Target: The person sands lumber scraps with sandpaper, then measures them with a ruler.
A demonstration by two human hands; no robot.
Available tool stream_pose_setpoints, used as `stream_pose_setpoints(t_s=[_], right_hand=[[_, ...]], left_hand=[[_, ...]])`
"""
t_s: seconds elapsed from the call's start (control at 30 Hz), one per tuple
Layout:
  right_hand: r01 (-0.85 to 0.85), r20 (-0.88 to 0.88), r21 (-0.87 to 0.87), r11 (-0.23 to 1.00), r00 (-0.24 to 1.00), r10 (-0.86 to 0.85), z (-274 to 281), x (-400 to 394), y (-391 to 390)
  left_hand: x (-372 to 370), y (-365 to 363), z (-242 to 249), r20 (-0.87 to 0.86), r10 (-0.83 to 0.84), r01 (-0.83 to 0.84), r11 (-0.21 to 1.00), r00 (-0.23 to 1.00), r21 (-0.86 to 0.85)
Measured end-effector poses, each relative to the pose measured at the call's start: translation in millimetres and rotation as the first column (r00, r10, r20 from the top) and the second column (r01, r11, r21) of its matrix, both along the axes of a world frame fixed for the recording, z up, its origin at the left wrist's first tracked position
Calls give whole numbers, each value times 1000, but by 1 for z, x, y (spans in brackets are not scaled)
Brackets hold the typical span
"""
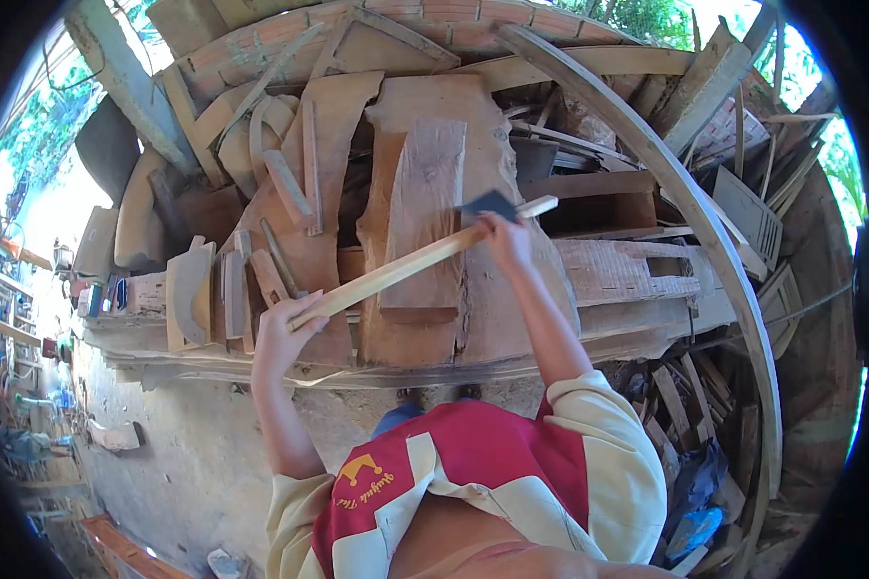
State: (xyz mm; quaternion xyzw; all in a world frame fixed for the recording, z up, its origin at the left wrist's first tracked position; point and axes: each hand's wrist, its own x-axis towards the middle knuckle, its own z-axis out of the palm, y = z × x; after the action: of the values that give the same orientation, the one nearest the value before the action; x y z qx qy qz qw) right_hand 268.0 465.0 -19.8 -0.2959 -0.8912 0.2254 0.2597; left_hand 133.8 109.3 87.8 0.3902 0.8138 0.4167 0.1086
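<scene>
A long pale wooden strip (406,268) slants across the workbench, its right end higher in the view. My left hand (285,333) grips its lower left end. Near the other end, my right hand (505,241) presses a dark, flat sheet (490,205) against the strip; the sheet is blurred, and it looks like sandpaper. Beneath the strip lies a thick wooden board (427,183), on top of larger slabs with rough edges (492,125).
A long curved wooden piece (686,183) arches over the right side. Wood offcuts (198,289) stand at the bench's left. An open wooden box (599,203) sits at the right. Scraps (686,400) are piled below, and a brick wall (406,29) runs behind.
</scene>
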Motion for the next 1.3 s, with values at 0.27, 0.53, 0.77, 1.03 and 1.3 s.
stream_pose_setpoints(t_s=[0.27, 0.53, 0.77, 1.03, 1.3], right_hand=[[-119, -125, -7, 993, 985, 117, 8, -11, -79], [-382, -136, 325, 865, 886, 443, 12, -1, -134], [285, 16, 161, 945, 956, -292, -20, 31, 7], [53, -212, 137, 989, 977, -23, -25, 15, -50], [-487, -33, 35, 873, 872, 488, 15, 13, -135]], left_hand=[[5, 0, 4, -87, 45, -52, 996, 995, -79], [-4, 3, -3, 132, 117, -88, 974, 984, -207], [-2, -6, -38, 75, 128, -118, 986, 989, -121], [7, -11, -57, 126, 165, -135, 967, 978, -218], [1, 13, -38, -92, 18, -60, 881, 996, -470]])
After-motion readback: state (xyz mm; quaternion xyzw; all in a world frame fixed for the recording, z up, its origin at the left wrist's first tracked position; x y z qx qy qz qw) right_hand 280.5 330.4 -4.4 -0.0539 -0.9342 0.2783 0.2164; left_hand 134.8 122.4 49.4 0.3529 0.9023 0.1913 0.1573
